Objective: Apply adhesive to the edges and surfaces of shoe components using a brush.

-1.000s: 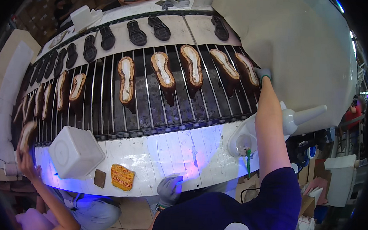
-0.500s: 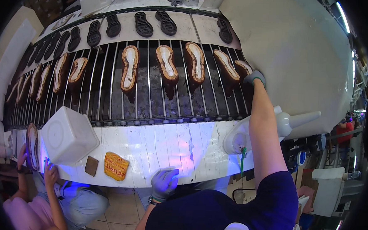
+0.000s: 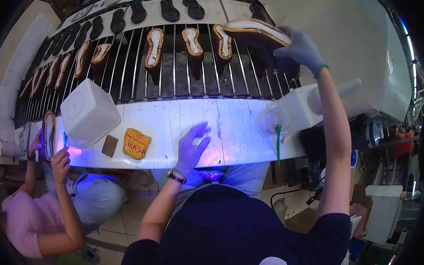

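My right hand (image 3: 300,50), in a pale glove, grips a brown shoe sole with a white inner face (image 3: 258,31) and holds it lifted above the right end of the metal rod conveyor (image 3: 176,78). Several more brown soles (image 3: 154,48) lie on the rods, and black soles (image 3: 169,9) sit on the white band behind. Also gloved, my left hand (image 3: 192,148) hovers with fingers spread over the white worktop (image 3: 164,125) lit by violet light; it holds nothing.
A white square tub (image 3: 89,112), a small brown pad (image 3: 109,145) and an orange sponge-like block (image 3: 136,144) lie on the worktop. A clear cup with a green brush (image 3: 274,128) stands at right. A seated person at left (image 3: 50,205) holds a sole (image 3: 47,136).
My right hand has picked a brown sole off the conveyor's right end and raised it. My left hand rose from below the worktop edge to above it. The person at left brought up a sole.
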Available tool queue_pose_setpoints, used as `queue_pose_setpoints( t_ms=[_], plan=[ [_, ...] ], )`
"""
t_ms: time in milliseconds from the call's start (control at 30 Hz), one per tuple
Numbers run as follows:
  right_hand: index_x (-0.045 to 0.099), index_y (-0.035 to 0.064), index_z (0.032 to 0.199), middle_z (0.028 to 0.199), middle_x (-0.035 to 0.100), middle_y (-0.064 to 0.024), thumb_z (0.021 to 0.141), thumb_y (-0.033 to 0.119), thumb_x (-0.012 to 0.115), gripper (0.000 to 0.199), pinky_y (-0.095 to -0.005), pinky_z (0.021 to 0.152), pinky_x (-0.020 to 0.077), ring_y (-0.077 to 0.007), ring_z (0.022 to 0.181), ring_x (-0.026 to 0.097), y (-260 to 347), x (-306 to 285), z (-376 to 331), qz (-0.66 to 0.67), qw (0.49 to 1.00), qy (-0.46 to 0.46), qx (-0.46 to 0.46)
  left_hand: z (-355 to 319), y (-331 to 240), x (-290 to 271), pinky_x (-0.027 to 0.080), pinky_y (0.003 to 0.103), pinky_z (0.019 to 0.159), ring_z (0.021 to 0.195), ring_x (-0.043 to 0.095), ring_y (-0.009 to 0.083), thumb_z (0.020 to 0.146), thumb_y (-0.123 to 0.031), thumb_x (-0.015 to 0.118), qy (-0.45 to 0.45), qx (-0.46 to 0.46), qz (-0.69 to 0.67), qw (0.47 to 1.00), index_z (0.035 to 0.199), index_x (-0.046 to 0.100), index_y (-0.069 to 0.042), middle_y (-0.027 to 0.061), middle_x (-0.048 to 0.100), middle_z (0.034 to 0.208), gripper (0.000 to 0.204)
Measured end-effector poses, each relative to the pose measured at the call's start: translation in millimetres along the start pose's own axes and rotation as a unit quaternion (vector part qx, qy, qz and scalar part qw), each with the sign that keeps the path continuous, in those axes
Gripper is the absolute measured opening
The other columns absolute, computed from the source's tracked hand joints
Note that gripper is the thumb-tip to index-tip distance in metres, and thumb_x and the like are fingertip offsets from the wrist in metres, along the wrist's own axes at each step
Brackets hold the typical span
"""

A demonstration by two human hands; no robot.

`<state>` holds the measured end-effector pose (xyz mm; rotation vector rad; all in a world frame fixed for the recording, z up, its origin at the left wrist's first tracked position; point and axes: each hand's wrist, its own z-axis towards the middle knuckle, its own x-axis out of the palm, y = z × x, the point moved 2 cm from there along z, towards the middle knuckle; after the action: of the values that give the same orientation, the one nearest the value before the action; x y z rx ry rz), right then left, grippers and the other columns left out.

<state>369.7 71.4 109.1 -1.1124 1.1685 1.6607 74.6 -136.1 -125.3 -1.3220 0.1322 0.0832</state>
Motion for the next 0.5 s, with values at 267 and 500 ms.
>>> queue_pose_setpoints(
  t_ms=[267, 500],
  plan=[
    [0.063, 0.0028, 0.114, 0.111, 0.064, -0.0093, 0.08, 0.004, 0.068, 0.035, -0.0294, 0.089, 0.0461, -0.0172, 0.098, 0.06, 32.9, 10.0, -191.3, 0.274, 0.905, -0.326, 0.022, 11.4, -89.9, 36.3, 0.019, 0.039, 0.115, 0.137, 0.031, 0.0266, 0.092, -0.032, 0.058, 0.023, 0.044, 0.174, 0.983, 0.143, 0.034, -0.006, 0.0152, 0.038, 0.145, 0.061],
    [0.06, -0.0001, 0.111, 0.101, 0.06, -0.0059, 0.08, 0.006, 0.07, 0.032, -0.0283, 0.082, 0.0453, -0.0124, 0.089, 0.054, -19.7, 198.4, -312.3, 0.279, 0.857, -0.278, 0.333, -30.4, -14.3, 24.8, 0.04, 0.037, 0.102, 0.113, 0.053, 0.0225, 0.083, -0.017, 0.074, -0.186, -0.037, -0.023, 0.982, 0.129, 0.049, -0.001, 0.0105, 0.055, 0.126, 0.055]
  ],
)
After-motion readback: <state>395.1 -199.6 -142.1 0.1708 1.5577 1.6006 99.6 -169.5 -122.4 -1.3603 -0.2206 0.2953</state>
